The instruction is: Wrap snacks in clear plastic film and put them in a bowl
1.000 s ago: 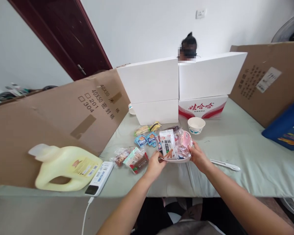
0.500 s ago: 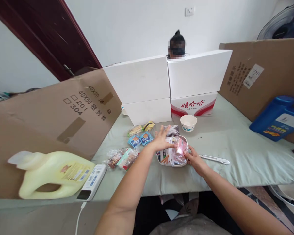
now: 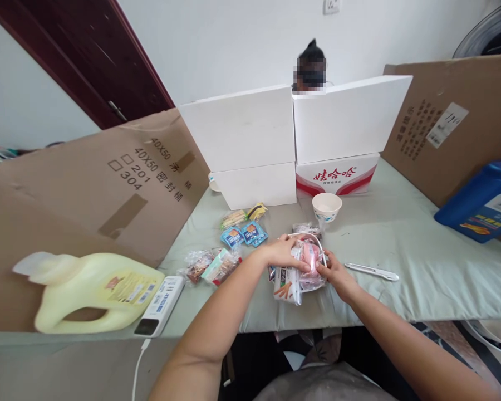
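Note:
A white rounded container [image 3: 316, 238] filled with snack packets stands near the middle of the table's front edge. My left hand [image 3: 284, 253] curls over its contents, thumb against a pink wrapped packet [image 3: 309, 257] and fingers by the far rim. At the container's right side, my right hand [image 3: 336, 274] grips the rim, its thumb beside the pink packet. A white snack bag with orange sticks printed on it [image 3: 287, 287] leans out at the front left. Behind lies a dark clear-wrapped packet [image 3: 307, 228], partly hidden.
Blue packets [image 3: 244, 235], yellow packets [image 3: 256, 211] and clear-wrapped snacks [image 3: 223, 266] lie left. A paper bowl [image 3: 327, 207] and white utility knife [image 3: 371, 271] are right. White boxes [image 3: 237, 131] stand behind; a person's head shows above. A yellow jug [image 3: 96, 289] and blue bottle [image 3: 480, 203] flank.
My left hand has come down from spread fingers above the container onto the packets. The white snack bag has shifted toward me over the front rim, and the container's far rim shows more.

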Demonstrator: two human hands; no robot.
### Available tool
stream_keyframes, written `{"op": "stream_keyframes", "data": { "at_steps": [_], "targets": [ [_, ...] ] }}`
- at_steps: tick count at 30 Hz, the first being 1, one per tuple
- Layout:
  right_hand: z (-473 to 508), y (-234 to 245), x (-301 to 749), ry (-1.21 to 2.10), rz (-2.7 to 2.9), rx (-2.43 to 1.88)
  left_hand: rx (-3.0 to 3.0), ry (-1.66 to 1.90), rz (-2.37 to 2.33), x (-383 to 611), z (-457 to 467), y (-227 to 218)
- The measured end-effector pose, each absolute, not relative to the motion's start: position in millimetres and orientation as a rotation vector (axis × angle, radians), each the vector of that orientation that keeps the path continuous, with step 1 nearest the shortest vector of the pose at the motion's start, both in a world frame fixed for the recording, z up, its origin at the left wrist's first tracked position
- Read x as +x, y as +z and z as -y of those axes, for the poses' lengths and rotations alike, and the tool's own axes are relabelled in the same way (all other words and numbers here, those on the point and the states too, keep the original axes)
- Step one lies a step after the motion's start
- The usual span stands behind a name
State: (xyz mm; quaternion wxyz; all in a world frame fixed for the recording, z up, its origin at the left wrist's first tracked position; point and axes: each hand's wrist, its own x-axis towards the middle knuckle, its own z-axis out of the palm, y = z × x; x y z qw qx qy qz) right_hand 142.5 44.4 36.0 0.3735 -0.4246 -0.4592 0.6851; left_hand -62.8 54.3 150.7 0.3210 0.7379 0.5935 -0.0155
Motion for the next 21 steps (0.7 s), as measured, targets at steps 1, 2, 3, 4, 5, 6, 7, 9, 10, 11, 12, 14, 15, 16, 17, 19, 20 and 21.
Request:
{"op": "stream_keyframes", "data": {
  "at_steps": [1,2,3,4,5,6,7,9,10,11,12,14,15,16,17,19,20,21],
  "targets": [
    [-43.9,36.9,141.7,1.764,1.177,-1.071,1.900,-0.033,-1.542,-64.9,-59.2,148.8],
    [-43.4,37.5,141.0,1.769,1.178,-1.057,1.864,-0.004,-1.530,-66.7,-64.2,146.0],
    [-42.8,38.0,140.5,1.771,1.180,-1.046,1.836,0.045,-1.517,-68.1,-68.8,142.4],
    [-41.9,38.5,140.0,1.770,1.181,-1.037,1.818,0.110,-1.501,-69.2,-72.4,138.3],
    [-40.9,39.1,139.7,1.767,1.181,-1.030,1.808,0.182,-1.485,-70.1,-75.2,134.0],
    [-39.5,39.8,139.3,1.761,1.181,-1.019,1.802,0.246,-1.465,-71.1,-76.9,129.9],
    [-37.8,40.7,138.8,1.754,1.180,-1.006,1.797,0.298,-1.444,-72.3,-77.8,126.3],
    [-34.0,43.3,136.9,1.722,1.187,-0.976,1.782,0.373,-1.407,-75.8,-77.9,121.4],
    [-32.1,44.9,135.5,1.695,1.198,-0.966,1.767,0.392,-1.390,-78.2,-77.5,120.4],
    [-30.5,46.8,133.8,1.660,1.212,-0.960,1.747,0.400,-1.365,-81.0,-77.0,120.1],
    [-29.4,48.8,131.8,1.617,1.226,-0.957,1.715,0.396,-1.332,-84.1,-76.3,120.3],
    [-29.0,53.8,127.5,1.537,1.260,-0.959,1.612,0.374,-1.260,-90.7,-74.7,121.2],
    [-30.0,57.0,125.1,1.506,1.278,-0.963,1.543,0.370,-1.226,-94.1,-73.7,121.6],
    [-31.8,60.7,122.5,1.483,1.298,-0.964,1.470,0.381,-1.195,-97.6,-72.5,121.7],
    [-34.4,65.0,119.8,1.466,1.317,-0.967,1.392,0.416,-1.161,-101.0,-71.1,121.5],
    [-41.5,74.8,113.1,1.434,1.344,-0.995,1.255,0.528,-1.083,-108.0,-67.3,120.7],
    [-45.6,80.0,109.1,1.418,1.349,-1.022,1.203,0.579,-1.044,-111.5,-64.9,120.0],
    [-49.7,85.1,104.5,1.405,1.357,-1.051,1.168,0.621,-1.013,-115.1,-62.0,119.2]
  ]
}}
